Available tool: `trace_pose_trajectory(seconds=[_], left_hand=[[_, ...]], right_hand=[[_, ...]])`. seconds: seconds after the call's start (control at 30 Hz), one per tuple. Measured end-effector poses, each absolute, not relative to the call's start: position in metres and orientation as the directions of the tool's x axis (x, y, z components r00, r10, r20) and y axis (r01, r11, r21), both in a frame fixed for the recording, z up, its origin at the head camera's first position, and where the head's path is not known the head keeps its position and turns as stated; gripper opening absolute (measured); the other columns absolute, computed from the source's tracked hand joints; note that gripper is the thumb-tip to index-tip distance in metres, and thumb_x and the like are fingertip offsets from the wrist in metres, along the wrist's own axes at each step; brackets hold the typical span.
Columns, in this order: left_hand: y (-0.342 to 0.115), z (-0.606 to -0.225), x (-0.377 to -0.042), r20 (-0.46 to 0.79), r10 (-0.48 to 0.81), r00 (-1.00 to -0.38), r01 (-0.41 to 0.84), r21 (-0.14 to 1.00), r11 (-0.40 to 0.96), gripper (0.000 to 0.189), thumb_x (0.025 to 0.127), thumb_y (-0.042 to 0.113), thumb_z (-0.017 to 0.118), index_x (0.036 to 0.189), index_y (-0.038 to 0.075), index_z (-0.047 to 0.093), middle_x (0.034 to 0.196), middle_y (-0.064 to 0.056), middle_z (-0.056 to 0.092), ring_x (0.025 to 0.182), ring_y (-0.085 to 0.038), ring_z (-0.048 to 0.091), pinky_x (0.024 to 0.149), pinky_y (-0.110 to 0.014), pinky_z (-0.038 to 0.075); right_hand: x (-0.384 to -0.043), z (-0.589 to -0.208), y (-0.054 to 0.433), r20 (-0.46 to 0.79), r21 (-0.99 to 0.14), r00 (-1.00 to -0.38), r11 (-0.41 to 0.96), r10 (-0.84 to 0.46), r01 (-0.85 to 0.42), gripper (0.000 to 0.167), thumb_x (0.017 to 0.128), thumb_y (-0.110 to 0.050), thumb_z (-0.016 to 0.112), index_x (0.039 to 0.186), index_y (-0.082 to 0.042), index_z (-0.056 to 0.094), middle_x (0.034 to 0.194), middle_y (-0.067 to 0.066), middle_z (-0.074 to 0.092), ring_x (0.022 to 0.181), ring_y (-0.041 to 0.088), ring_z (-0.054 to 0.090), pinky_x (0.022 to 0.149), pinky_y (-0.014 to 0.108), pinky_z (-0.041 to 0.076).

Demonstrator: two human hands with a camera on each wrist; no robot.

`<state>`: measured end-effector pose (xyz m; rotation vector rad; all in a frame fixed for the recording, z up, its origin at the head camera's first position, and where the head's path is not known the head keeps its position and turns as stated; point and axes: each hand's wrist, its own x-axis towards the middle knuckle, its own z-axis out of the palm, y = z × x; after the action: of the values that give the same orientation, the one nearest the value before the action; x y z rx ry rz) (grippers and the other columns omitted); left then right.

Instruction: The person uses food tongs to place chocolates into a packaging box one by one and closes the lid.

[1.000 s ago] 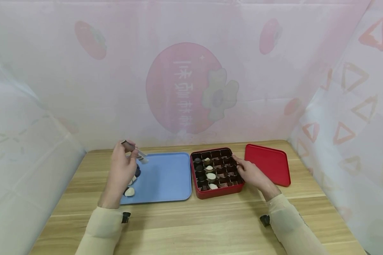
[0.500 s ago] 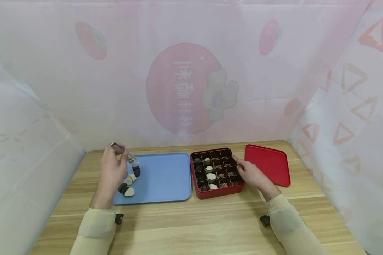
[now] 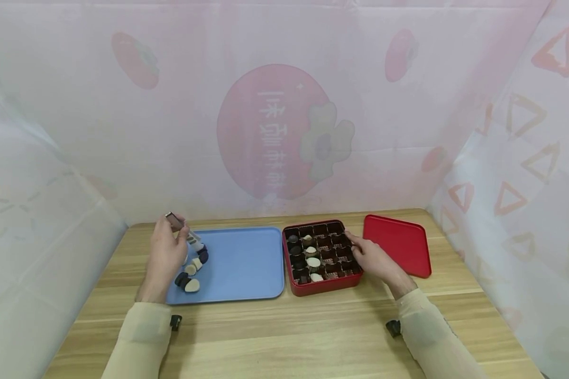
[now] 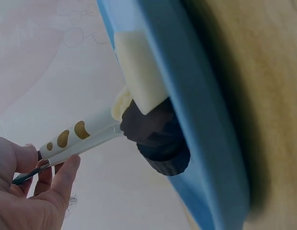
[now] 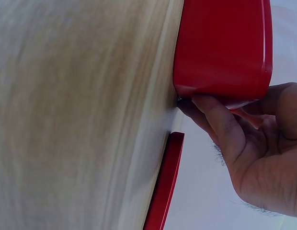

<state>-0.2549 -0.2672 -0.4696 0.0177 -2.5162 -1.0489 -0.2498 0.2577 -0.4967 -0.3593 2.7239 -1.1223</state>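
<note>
Tongs [image 4: 97, 123] at the blue tray [image 3: 246, 263], bracing at the red box [image 3: 324, 286].
The left hand [image 3: 166, 252] pinched the tongs, probably to avoid touching the chocolates [image 3: 192, 285] at the tray's left end; any grip by the tips was unclear. Well apart, the right hand [image 3: 376, 260] rested against the box's right wall, likely steadying it.

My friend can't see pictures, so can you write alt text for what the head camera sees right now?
A person's left hand holds tongs, tips at dark and cream sweets on a blue tray. The right hand touches the right side of a divided red box, partly filled with sweets; a red lid lies beside it on a wooden table.
</note>
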Motion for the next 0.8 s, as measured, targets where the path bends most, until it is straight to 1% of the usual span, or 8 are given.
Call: trace_pose_trajectory(seconds=[0.13, 0.37, 0.6, 0.8], left_hand=[[-0.2690, -0.4696, -0.2571, 0.341, -0.167, -0.925, 0.130, 0.698, 0.704, 0.023, 0.122, 0.003, 0.054, 0.143, -0.007, 0.056, 0.148, -0.033, 0.060, 0.148, -0.060, 0.063, 0.117, -0.078, 0.062], [-0.2698, -0.4687, -0.2570, 0.312, -0.161, -0.936, 0.116, 0.708, 0.696, 0.026, 0.123, 0.005, 0.054, 0.146, -0.008, 0.056, 0.151, -0.034, 0.060, 0.148, -0.060, 0.062, 0.119, -0.078, 0.060], [-0.2690, -0.4706, -0.2584, 0.278, -0.145, -0.950, 0.094, 0.694, 0.714, 0.025, 0.123, 0.005, 0.054, 0.145, -0.006, 0.056, 0.151, -0.033, 0.058, 0.150, -0.060, 0.061, 0.121, -0.077, 0.060], [-0.2692, -0.4712, -0.2622, 0.248, -0.119, -0.961, 0.085, 0.679, 0.729, 0.026, 0.123, 0.005, 0.054, 0.146, -0.007, 0.053, 0.151, -0.035, 0.057, 0.150, -0.063, 0.060, 0.121, -0.076, 0.061]], right_hand=[[-0.2509, -0.4976, 0.2587, -0.081, -0.710, -0.956, 0.690, -0.282, -0.143, 0.062, 0.119, -0.002, 0.047, 0.180, -0.002, 0.038, 0.066, -0.010, 0.031, 0.059, 0.010, 0.030, 0.053, 0.021, 0.032], [-0.2508, -0.4969, 0.2589, -0.092, -0.711, -0.955, 0.690, -0.281, -0.134, 0.062, 0.120, -0.003, 0.047, 0.181, -0.003, 0.038, 0.065, -0.011, 0.031, 0.059, 0.010, 0.030, 0.053, 0.021, 0.032], [-0.2515, -0.4985, 0.2596, -0.099, -0.713, -0.956, 0.690, -0.277, -0.126, 0.061, 0.120, -0.003, 0.047, 0.181, -0.004, 0.038, 0.065, -0.011, 0.032, 0.058, 0.010, 0.031, 0.053, 0.021, 0.032], [-0.2516, -0.4986, 0.2596, -0.101, -0.715, -0.956, 0.688, -0.275, -0.122, 0.062, 0.120, -0.004, 0.047, 0.181, -0.004, 0.038, 0.065, -0.010, 0.033, 0.058, 0.010, 0.032, 0.052, 0.021, 0.032]])
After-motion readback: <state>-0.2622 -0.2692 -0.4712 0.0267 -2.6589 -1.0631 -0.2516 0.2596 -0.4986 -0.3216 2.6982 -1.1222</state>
